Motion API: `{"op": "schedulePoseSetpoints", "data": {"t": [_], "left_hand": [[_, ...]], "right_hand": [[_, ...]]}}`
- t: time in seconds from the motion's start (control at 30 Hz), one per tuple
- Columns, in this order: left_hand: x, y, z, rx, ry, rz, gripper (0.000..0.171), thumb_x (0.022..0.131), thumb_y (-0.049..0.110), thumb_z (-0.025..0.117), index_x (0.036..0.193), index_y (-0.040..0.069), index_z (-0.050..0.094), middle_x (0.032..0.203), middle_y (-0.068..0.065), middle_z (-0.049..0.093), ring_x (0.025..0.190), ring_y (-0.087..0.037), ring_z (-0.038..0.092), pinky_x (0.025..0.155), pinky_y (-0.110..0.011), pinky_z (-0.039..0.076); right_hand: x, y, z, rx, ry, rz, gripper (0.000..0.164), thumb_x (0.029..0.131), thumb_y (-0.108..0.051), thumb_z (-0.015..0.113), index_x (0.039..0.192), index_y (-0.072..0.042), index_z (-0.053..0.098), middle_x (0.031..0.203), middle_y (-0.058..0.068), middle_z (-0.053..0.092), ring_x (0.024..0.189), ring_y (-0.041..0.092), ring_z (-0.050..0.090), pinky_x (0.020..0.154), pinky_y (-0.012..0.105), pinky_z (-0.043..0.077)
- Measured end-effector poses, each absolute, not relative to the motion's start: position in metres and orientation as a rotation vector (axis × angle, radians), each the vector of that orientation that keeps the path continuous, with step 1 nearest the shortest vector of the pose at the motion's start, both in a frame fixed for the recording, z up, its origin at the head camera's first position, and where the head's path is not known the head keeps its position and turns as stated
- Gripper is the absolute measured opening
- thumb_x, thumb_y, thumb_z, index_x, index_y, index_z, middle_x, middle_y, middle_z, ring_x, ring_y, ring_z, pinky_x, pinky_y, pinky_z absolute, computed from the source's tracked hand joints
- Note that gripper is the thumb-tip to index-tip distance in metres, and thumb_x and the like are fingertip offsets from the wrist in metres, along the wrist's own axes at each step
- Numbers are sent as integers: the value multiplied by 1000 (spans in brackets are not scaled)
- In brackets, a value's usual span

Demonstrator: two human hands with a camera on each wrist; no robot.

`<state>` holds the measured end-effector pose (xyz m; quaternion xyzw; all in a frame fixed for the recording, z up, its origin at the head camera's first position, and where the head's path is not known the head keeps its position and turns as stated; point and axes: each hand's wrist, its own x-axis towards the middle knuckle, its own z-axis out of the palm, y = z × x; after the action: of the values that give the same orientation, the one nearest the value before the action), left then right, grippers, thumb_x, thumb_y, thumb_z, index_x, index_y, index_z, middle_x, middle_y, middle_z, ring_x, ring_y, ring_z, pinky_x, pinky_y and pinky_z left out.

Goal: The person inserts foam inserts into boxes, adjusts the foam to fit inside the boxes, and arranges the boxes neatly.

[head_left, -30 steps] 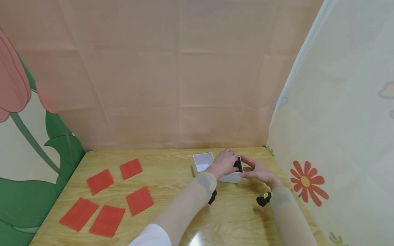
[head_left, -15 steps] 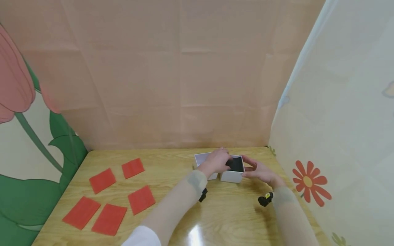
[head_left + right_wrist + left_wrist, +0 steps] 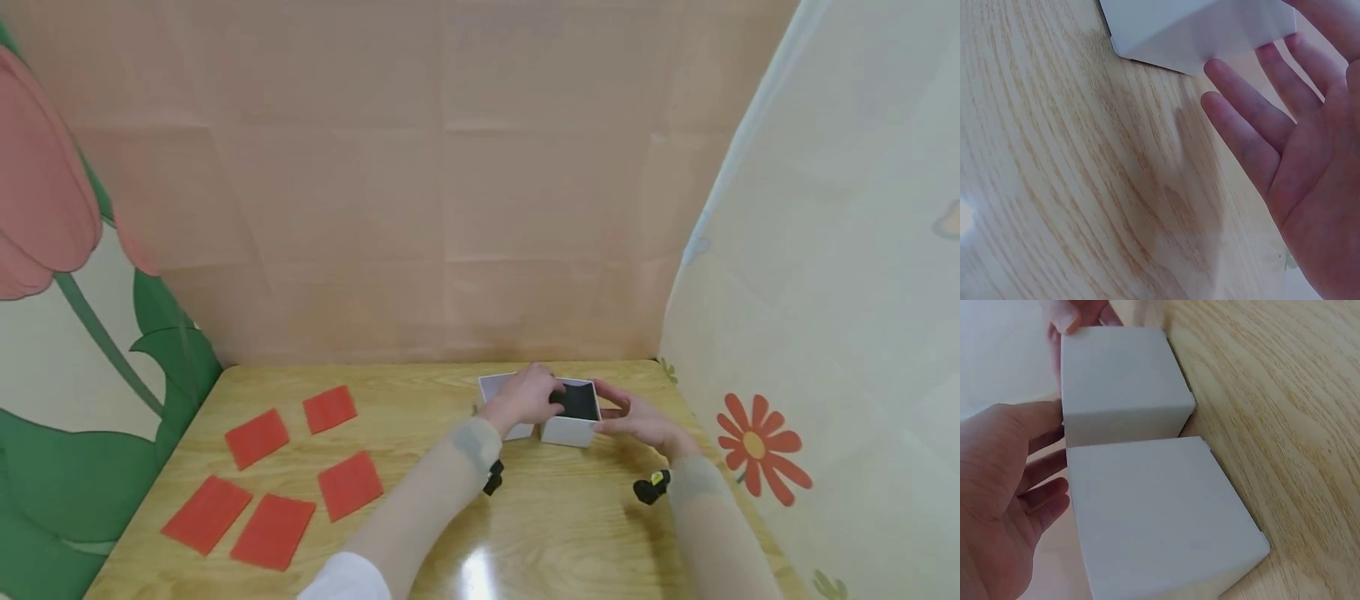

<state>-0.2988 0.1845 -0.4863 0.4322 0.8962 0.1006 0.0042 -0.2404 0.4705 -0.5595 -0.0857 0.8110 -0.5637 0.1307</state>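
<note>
Two white boxes without lids stand side by side on the table in the head view. The right box [image 3: 567, 432] shows a black interior or insert; the left box [image 3: 493, 385] has a white inside, partly covered by my left hand [image 3: 527, 394]. That hand reaches over the boxes' rims, its thumb over the right box's left edge. In the left wrist view its thumb and some fingertips pass behind the rims, so their hold is hidden. My right hand [image 3: 637, 422] grips the right box at its right side, thumb toward the front, several fingertips against the wall in the right wrist view.
Several flat red squares [image 3: 273, 531] lie spread over the left part of the wooden table [image 3: 570, 525]. A tan cloth backdrop [image 3: 442, 208] rises behind the table's far edge. Printed hangings flank it, with a red flower [image 3: 757, 444] on the right one.
My left hand has drawn left from over the right box, uncovering more of its black interior, and now covers part of the left box. My right hand stays at the right box's side.
</note>
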Motion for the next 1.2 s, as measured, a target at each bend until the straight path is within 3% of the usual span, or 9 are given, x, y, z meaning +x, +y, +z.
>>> {"op": "schedulePoseSetpoints", "data": {"t": [0.13, 0.37, 0.6, 0.7, 0.87, 1.07, 1.2], "left_hand": [[-304, 171, -486, 1410, 2778, 457, 41, 104, 37, 71, 141, 19, 73, 145, -3, 63, 138, -20, 53, 114, -33, 43], [-310, 123, -479, 1533, 2756, 691, 42, 104, 29, 72, 141, 10, 71, 146, -9, 62, 141, -27, 51, 118, -36, 40], [-309, 68, -479, 1444, 2738, 855, 42, 105, 26, 71, 143, 8, 68, 146, -13, 62, 140, -31, 52, 119, -47, 40], [-308, 45, -486, 1401, 2747, 905, 44, 104, 26, 71, 144, 8, 67, 147, -12, 62, 140, -31, 53, 118, -49, 40], [-302, 4, -501, 1280, 2766, 980, 46, 104, 29, 72, 145, 8, 66, 151, -14, 58, 142, -34, 51, 119, -52, 39], [-285, -46, -516, 1118, 2776, 1012, 49, 104, 30, 73, 148, 11, 64, 152, -13, 57, 144, -36, 49, 117, -58, 40], [-274, -76, -520, 1036, 2805, 1009, 50, 104, 32, 73, 148, 11, 64, 152, -13, 57, 144, -37, 50, 116, -59, 41]], "right_hand": [[-245, 474, -563, -261, 2359, -1646, 96, 98, -15, 80, 172, -10, 20, 177, 17, 13, 149, 51, 40, 101, 23, 48], [-246, 475, -556, -391, 2380, -1665, 104, 96, -5, 79, 173, -10, 10, 174, 30, 12, 149, 61, 30, 100, 26, 52], [-247, 472, -541, -359, 2551, -1652, 97, 99, -13, 78, 173, -15, 15, 174, 22, 22, 153, 56, 28, 100, 18, 45], [-249, 470, -537, -345, 2638, -1630, 90, 102, -19, 76, 173, -16, 21, 172, 20, 30, 154, 51, 29, 112, 30, 46], [-251, 459, -529, -307, 2738, -1628, 81, 103, -27, 76, 170, -18, 32, 169, 14, 39, 154, 46, 34, 121, 59, 31], [-250, 440, -514, -280, 2819, -1603, 77, 99, -34, 81, 165, -24, 44, 169, 6, 41, 153, 49, 35, 118, 69, 31], [-252, 426, -506, -359, 2858, -1497, 78, 96, -37, 83, 164, -26, 47, 166, 5, 45, 149, 49, 41, 117, 69, 32]]}}
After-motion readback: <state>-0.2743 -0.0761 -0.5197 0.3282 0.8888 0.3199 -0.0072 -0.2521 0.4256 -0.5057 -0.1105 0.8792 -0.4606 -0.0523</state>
